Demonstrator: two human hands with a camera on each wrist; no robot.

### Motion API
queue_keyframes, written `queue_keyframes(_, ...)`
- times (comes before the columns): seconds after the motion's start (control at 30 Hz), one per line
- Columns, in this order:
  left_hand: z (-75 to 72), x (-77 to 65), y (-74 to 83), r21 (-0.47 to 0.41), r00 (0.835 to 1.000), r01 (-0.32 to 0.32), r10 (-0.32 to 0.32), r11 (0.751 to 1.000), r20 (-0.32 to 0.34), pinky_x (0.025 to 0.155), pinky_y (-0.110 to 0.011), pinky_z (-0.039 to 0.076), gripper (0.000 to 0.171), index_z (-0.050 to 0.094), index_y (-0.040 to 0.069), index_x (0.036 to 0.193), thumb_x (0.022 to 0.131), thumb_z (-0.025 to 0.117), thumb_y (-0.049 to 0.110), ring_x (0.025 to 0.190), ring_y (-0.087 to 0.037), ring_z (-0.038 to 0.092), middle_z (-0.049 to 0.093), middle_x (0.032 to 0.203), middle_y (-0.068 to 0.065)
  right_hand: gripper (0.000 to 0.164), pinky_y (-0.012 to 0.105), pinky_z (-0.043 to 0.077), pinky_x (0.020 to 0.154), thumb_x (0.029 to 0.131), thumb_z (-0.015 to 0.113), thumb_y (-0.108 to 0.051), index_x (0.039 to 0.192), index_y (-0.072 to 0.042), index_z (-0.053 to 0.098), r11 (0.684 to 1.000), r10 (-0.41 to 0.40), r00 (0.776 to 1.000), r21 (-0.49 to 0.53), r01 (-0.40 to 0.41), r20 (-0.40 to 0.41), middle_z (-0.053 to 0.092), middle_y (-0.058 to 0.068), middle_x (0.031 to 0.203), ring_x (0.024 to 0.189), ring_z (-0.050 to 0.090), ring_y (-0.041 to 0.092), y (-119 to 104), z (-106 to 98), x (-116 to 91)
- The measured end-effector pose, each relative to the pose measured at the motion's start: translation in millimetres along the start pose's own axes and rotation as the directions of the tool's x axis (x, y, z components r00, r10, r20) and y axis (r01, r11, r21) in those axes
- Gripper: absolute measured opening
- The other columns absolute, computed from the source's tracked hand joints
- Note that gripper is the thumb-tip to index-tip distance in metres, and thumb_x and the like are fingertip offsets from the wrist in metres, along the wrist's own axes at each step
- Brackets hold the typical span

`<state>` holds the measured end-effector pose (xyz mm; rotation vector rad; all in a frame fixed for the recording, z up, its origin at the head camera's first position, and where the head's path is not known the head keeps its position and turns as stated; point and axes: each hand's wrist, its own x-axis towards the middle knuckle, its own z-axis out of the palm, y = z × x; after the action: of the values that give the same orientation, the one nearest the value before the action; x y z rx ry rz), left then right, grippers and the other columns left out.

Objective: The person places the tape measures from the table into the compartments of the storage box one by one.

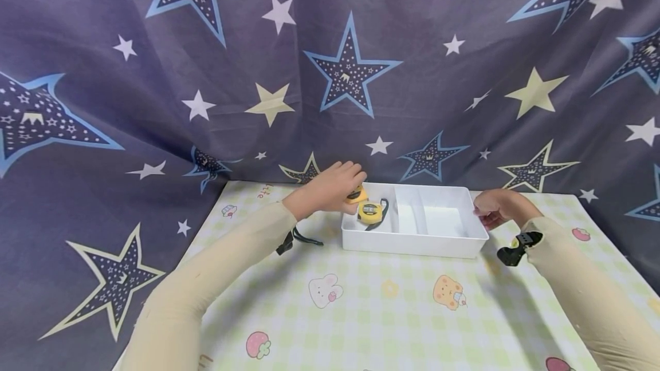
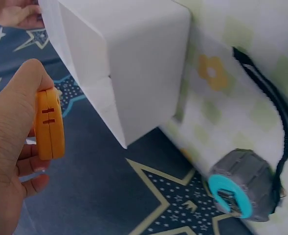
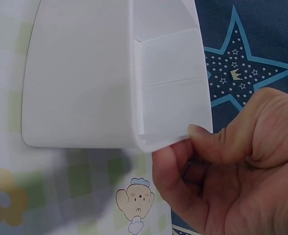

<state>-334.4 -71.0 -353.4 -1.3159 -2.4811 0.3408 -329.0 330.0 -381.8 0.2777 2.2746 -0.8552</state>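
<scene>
My left hand (image 1: 334,186) grips a yellow-orange tape measure (image 2: 50,128) over the left compartment of a white divided box (image 1: 412,244). Inside that compartment lies a second yellow tape measure (image 1: 370,213) with a black wrist strap. At the box's right end, my right hand (image 3: 246,161) pinches the rim between thumb and fingers. A grey and teal tape measure (image 2: 241,186) with a black strap sits on the table to the left of the box; in the head view the left arm hides its body.
A checked cloth with cartoon prints covers the table (image 1: 381,325). Behind the box hangs a dark blue curtain (image 1: 423,16) with stars, close to the table's back edge. The box's middle and right compartments show bare white floors.
</scene>
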Motion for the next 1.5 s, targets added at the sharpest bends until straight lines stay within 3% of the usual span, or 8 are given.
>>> queue_keyframes(0.13, -8.4, 9.9, 4.5, 0.000, 1.000, -0.017, 0.017, 1.000, 0.007, 0.086, -0.039, 0.048, 0.057, 0.057, 0.009, 0.125, 0.085, 0.067, 0.049, 0.100, -0.022, 0.051, 0.057, 0.114, -0.006, 0.020, 0.023, 0.055, 0.068, 0.103, 0.036, -0.002, 0.085, -0.004, 0.043, 1.000, 0.001, 1.000, -0.005, -0.001, 0.000, 0.048, 0.002, 0.075, 0.068, 0.053, 0.011, 0.7, -0.1, 0.4)
queue_keyframes(0.37, -24.5, 28.6, 9.6, -0.036, 0.996, -0.038, 0.041, 0.999, 0.075, 0.094, -0.041, 0.048, 0.060, 0.055, 0.010, 0.130, 0.087, 0.067, 0.049, 0.107, -0.023, 0.052, 0.057, 0.122, -0.007, 0.017, 0.023, 0.056, 0.069, 0.103, 0.038, -0.003, 0.088, -0.003, 0.045, 1.000, 0.002, 1.000, -0.012, -0.002, 0.000, 0.050, 0.003, 0.077, 0.069, 0.054, 0.012, 0.6, -0.6, 0.1)
queue_keyframes(0.8, -52.6, 58.9, 20.6, 0.009, 0.982, -0.129, 0.127, 0.992, 0.143, 0.108, -0.042, 0.045, 0.059, 0.052, 0.012, 0.135, 0.092, 0.060, 0.052, 0.120, -0.024, 0.054, 0.057, 0.132, -0.007, 0.015, 0.024, 0.056, 0.068, 0.103, 0.037, -0.003, 0.090, -0.002, 0.043, 1.000, 0.012, 1.000, -0.008, -0.012, -0.001, 0.049, 0.004, 0.077, 0.068, 0.054, 0.012, -0.2, -3.9, 1.6)
queue_keyframes(1.07, -51.5, 71.3, 31.2, 0.004, 0.979, -0.166, 0.164, 0.986, 0.124, 0.106, -0.041, 0.047, 0.061, 0.052, 0.011, 0.138, 0.094, 0.060, 0.052, 0.121, -0.024, 0.054, 0.056, 0.138, -0.008, 0.017, 0.024, 0.056, 0.068, 0.102, 0.036, -0.003, 0.086, -0.004, 0.042, 1.000, 0.011, 1.000, 0.008, -0.011, -0.003, 0.049, 0.002, 0.076, 0.068, 0.054, 0.012, 0.2, -3.4, 2.7)
queue_keyframes(1.27, -47.0, 80.5, 36.3, -0.013, 0.978, -0.161, 0.161, 0.987, 0.130, 0.112, -0.042, 0.044, 0.066, 0.047, 0.010, 0.145, 0.094, 0.058, 0.051, 0.132, -0.024, 0.051, 0.052, 0.147, -0.010, 0.016, 0.025, 0.056, 0.069, 0.102, 0.037, -0.003, 0.087, -0.004, 0.043, 1.000, -0.007, 1.000, 0.015, 0.007, 0.001, 0.049, 0.002, 0.078, 0.069, 0.054, 0.012, 0.8, -2.7, 1.9)
queue_keyframes(1.5, -37.9, 93.3, 42.6, -0.025, 0.976, -0.166, 0.168, 0.986, 0.137, 0.107, -0.040, 0.044, 0.068, 0.045, 0.010, 0.146, 0.094, 0.057, 0.053, 0.131, -0.023, 0.050, 0.052, 0.143, -0.008, 0.019, 0.024, 0.056, 0.070, 0.103, 0.036, -0.003, 0.085, -0.006, 0.042, 1.000, -0.017, 1.000, 0.016, 0.017, 0.020, 0.049, 0.002, 0.077, 0.069, 0.055, 0.011, 2.0, -2.8, 1.2)
